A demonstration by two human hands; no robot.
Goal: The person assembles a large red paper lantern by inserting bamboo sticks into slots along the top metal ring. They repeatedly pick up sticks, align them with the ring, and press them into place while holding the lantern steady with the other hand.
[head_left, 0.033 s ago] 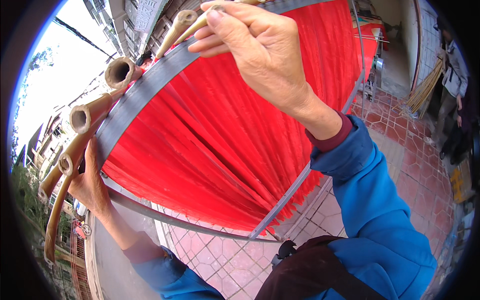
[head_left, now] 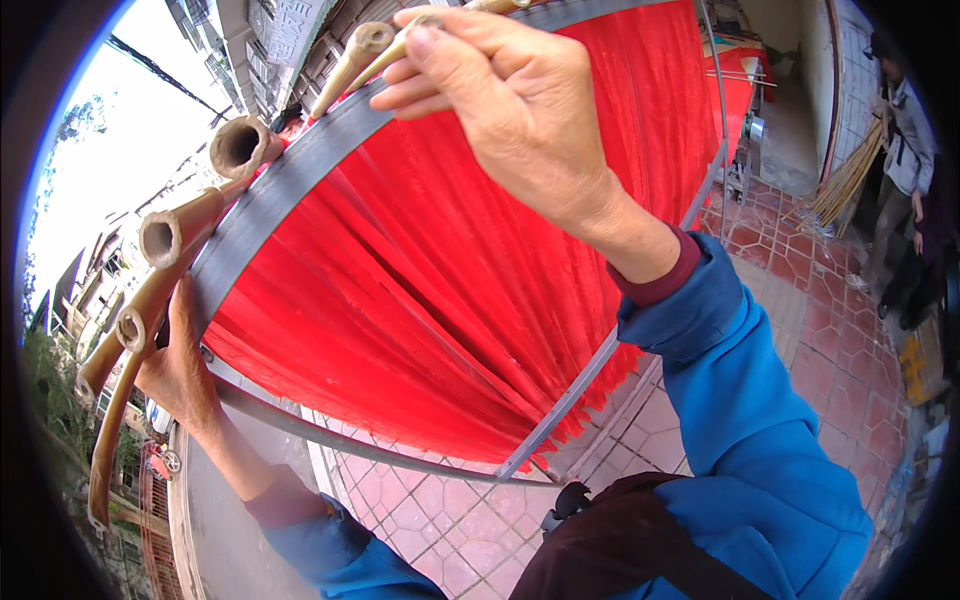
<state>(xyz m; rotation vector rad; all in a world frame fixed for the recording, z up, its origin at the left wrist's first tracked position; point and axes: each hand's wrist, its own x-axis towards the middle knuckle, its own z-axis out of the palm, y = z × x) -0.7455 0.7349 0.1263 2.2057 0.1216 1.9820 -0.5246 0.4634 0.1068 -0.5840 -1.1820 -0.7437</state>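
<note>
Red fabric strips or strands [head_left: 440,250] hang in dense folds below a curved grey metal rail [head_left: 262,195]. Several hollow bamboo poles lie along the rail's outer side, one with a wide cut end [head_left: 238,148]. High up, my right hand [head_left: 530,110] pinches the end of a thin bamboo pole [head_left: 392,52] between thumb and index finger, its other fingers loosely bent. Lower left, my left hand [head_left: 185,375] closes beside the rail around a bamboo pole [head_left: 122,400]; its thumb points up and its other fingers are mostly hidden behind the pole.
A metal strut [head_left: 560,415] crosses below the red material, above pink paving tiles [head_left: 480,520]. At right, a person in a grey top [head_left: 910,140] stands by a bundle of thin sticks [head_left: 850,175]. A red-covered table [head_left: 738,90] stands beyond. A road [head_left: 235,520] runs at left.
My right hand has shifted very slightly to the left with the thin bamboo pole's end in it. My left hand has hardly moved.
</note>
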